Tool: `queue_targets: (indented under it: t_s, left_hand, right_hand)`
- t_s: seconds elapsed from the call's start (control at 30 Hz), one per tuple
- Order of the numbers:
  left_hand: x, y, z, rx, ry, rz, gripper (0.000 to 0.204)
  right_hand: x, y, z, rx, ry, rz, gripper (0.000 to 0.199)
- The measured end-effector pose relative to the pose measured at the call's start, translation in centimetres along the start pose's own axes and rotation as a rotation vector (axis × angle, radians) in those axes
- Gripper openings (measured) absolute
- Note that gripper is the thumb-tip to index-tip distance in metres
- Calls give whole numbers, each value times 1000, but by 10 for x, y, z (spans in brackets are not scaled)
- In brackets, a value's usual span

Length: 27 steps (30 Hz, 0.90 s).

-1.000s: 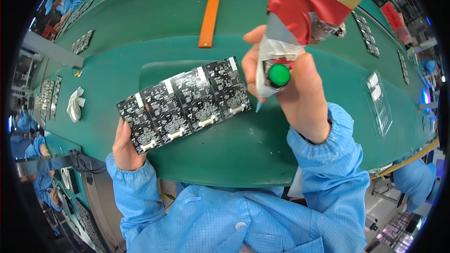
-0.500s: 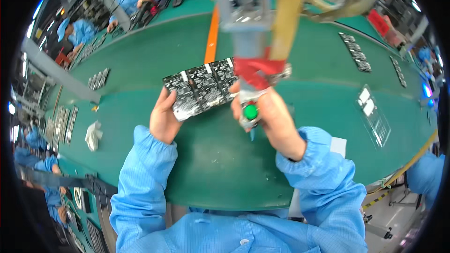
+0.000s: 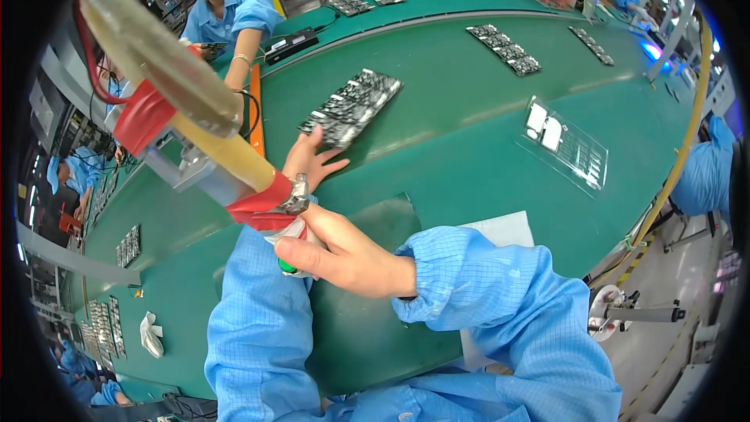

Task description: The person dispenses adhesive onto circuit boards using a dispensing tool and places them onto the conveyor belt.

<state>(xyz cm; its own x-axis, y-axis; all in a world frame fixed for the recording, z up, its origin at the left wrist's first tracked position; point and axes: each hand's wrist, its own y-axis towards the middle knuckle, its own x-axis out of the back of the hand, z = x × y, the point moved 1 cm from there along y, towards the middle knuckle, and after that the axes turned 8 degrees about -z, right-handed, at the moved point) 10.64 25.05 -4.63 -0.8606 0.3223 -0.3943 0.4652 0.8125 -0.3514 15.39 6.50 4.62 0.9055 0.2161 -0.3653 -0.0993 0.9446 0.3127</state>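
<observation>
My left hand (image 3: 311, 162) reaches out over the green work surface, its fingers spread. Its fingertips are at the near end of a black circuit board panel (image 3: 355, 105) with white and silver parts, which lies tilted on the surface, slightly blurred; whether they touch is hard to see. My right hand (image 3: 348, 254) is closed round the lower end of a hanging hand tool (image 3: 262, 199) wrapped in red tape, with a yellowish tube and a green button. The tool crosses over my left forearm and hides part of it.
A clear plastic template (image 3: 566, 148) with white pieces lies to the right, near a white sheet (image 3: 500, 228). More board panels (image 3: 504, 50) lie at the far right. An orange strip (image 3: 256, 113) crosses the bench; beyond it a co-worker (image 3: 238, 12) reaches in. A crumpled white cloth (image 3: 151, 334) lies left.
The circuit board panel has moved away from me onto the surface, and my left hand has opened from it. The tool in my right hand has swung left in view. The view has turned right.
</observation>
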Motion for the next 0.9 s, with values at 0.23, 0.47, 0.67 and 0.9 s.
queue_targets:
  t_s: [0.23, 0.47, 0.67, 0.9]
  left_hand:
    - [32, -17, -44, -120, 739, -23, 38]
    - [185, 34, -87, -707, 1319, -474, 43]
    - [164, 52, -64, -1011, 1801, -448, 34]
    - [207, 55, -101, -910, 1909, -833, 24]
  right_hand:
    - [6, 3, -5, 21, -6, -7, 52]
    - [0, 9, -8, -22, 13, 16, 52]
    - [11, 10, -4, -42, -24, -23, 53]
    - [8, 20, -6, -88, -24, -28, 49]
